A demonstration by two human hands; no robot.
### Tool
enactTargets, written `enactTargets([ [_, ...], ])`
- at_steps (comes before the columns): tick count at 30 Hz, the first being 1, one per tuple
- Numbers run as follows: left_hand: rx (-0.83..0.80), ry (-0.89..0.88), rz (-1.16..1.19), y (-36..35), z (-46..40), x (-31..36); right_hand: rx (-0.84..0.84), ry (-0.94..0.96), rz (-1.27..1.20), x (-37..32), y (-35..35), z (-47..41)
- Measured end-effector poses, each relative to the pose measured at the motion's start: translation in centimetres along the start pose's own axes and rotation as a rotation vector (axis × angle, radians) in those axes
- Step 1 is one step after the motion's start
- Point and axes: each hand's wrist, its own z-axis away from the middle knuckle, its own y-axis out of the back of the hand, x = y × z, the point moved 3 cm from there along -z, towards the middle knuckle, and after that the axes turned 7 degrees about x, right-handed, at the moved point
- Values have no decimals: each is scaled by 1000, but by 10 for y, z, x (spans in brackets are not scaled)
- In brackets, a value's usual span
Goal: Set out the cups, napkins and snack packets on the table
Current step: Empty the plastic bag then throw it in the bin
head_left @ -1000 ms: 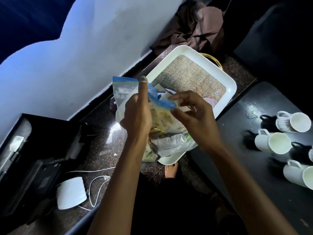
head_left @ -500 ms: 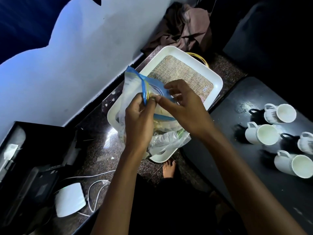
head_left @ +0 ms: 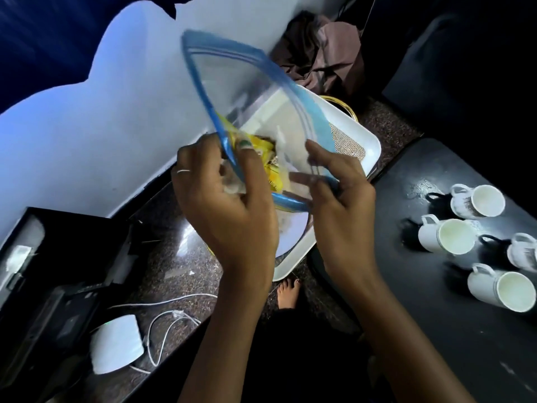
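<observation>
Fingers [head_left: 247, 146] of the left hand [head_left: 223, 199] pinch the left side of the blue rim of a clear zip bag [head_left: 247, 82], with the thumb laid over the rim toward the inside. The right hand [head_left: 340, 193] holds the opposite, right side of the same rim, its fingers seen through the plastic inside the bag and its thumb outside, so the mouth of the bag is pulled wide. The bag is lifted in the air, above a white tray [head_left: 366, 138], and it is blurred. Inside it, close to the left thumb, yellow snack packets [head_left: 267, 158] are visible; how many they are I cannot tell. The tray lies on a dark speckled counter [head_left: 162, 257] and has a woven mat [head_left: 345, 141] in it, mostly hidden behind the bag. On the right, a black table [head_left: 436, 315] carries four white cups: one far [head_left: 476, 202], one in the middle [head_left: 447, 234], one at the right edge [head_left: 523, 251] and one near [head_left: 499, 289]. All of them lie on their side with the openings toward the right and near. On the near left of the counter rest a white device [head_left: 116, 344] and a white cable [head_left: 162, 324]. A brown cloth [head_left: 322, 53] lies far behind the tray.
</observation>
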Motion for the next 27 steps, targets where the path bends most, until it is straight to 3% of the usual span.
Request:
enactTargets([
  [6,-247,106,-48,-20,12,3,128,-43,427,17,33,-2],
  [11,-253,-6,-122,-23,18,20,190,119,714,-2,62,-8],
  [17,-277,-54,-136,-28,23,38,190,26,979,-10,90,-14],
  [20,-367,-5,-53,-39,37,44,231,189,1147,-21,89,-14],
  [23,-447,-12,-9,-48,47,46,200,333,987,-34,81,-16],
  [27,-637,50,180,-56,57,46,-163,109,553,-28,72,-32],
])
